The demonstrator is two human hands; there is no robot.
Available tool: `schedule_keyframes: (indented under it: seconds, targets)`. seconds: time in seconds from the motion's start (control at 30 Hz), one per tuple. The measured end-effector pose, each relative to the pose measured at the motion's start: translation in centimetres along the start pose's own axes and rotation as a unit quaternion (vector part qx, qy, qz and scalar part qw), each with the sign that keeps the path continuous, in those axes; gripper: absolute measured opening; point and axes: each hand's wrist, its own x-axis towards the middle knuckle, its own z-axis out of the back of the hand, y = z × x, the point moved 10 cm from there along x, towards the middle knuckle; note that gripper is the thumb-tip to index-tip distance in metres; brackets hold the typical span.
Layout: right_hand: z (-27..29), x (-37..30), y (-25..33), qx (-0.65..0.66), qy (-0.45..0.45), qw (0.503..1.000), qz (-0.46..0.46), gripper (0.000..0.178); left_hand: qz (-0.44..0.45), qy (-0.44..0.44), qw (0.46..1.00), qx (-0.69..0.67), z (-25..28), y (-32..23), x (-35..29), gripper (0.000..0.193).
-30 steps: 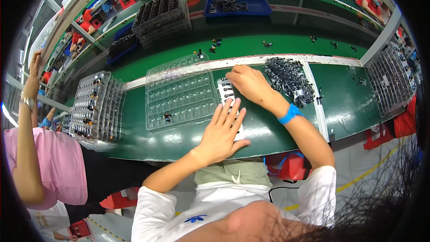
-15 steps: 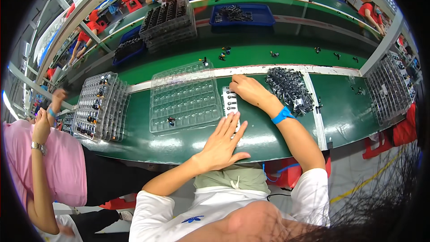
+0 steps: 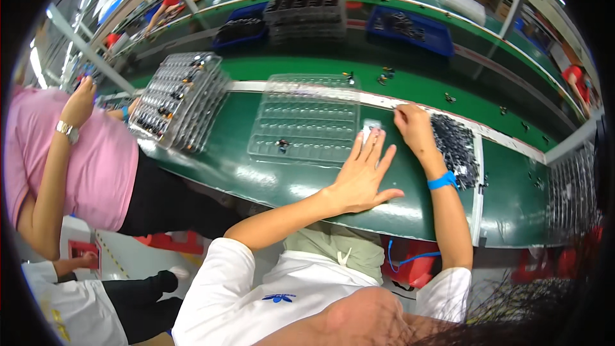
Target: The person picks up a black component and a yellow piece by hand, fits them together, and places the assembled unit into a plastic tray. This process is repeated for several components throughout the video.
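My left hand (image 3: pixel 360 178) lies palm down with its fingers spread over a narrow white strip (image 3: pixel 370 124). Only the strip's far end shows past the fingertips. My right hand (image 3: pixel 416 129), a blue band on its wrist, is at the white ledge with its fingers curled together; what they hold, if anything, is hidden. Just right of it lies a heap of small black parts (image 3: pixel 456 144). A clear plastic tray (image 3: pixel 307 129) with rows of small pockets sits left of the strip, and a small dark part (image 3: pixel 282 146) rests in its near-left area.
A stack of clear trays (image 3: pixel 182 99) stands at left, beside a person in pink (image 3: pixel 83 154). Another tray stack (image 3: pixel 572 182) is at far right. Beyond the white ledge (image 3: pixel 512 140), a green belt (image 3: pixel 410 83) carries scattered small parts. Farther off are stacked trays (image 3: pixel 304 13) and a blue bin (image 3: pixel 435 43).
My right hand has moved off the white strip toward the black heap. My left hand now covers more of the strip. The whole view has turned, shifting the bench within the picture.
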Motion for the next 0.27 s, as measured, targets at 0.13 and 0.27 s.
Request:
schedule_keyframes:
  seconds: [0.13,0.27]
  targets:
    - [1.8,-0.4,1.1,0.041,-0.01,0.998,-0.04,0.014,0.065,-0.097,0.992,-0.041,7.7,4.1,-3.5,0.044]
    - [1.1,-1.6,1.3,0.098,0.018,0.99,-0.096,0.016,0.358,-0.049,0.93,0.065,13.6,13.3,-8.7,0.024]
